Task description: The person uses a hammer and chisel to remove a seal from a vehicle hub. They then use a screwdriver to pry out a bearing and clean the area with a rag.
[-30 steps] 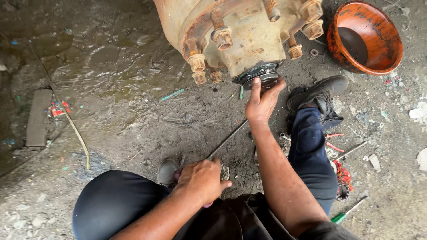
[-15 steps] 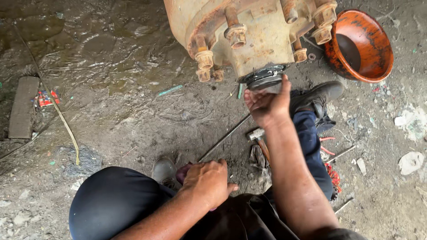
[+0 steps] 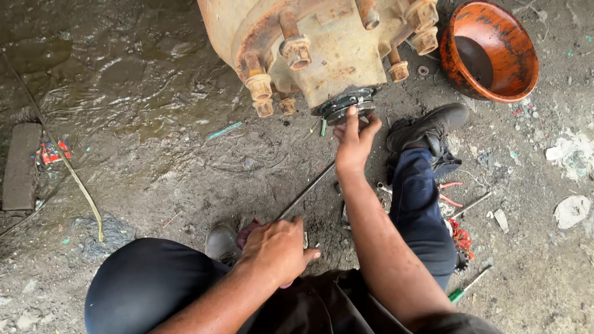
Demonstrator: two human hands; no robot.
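Hub cap (image 3: 346, 105) under right fingertips (image 3: 351, 117)

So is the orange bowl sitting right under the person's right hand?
No, the orange bowl lies off to one side, while the right hand touches the dark round cap on the rusty wheel hub.

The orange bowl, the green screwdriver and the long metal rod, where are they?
Orange bowl (image 3: 516, 68): head view, on its rusty inner wall at the right.
Green screwdriver (image 3: 456, 295): head view, on its green handle.
Long metal rod (image 3: 307, 193): head view, on the middle of its bare shaft.
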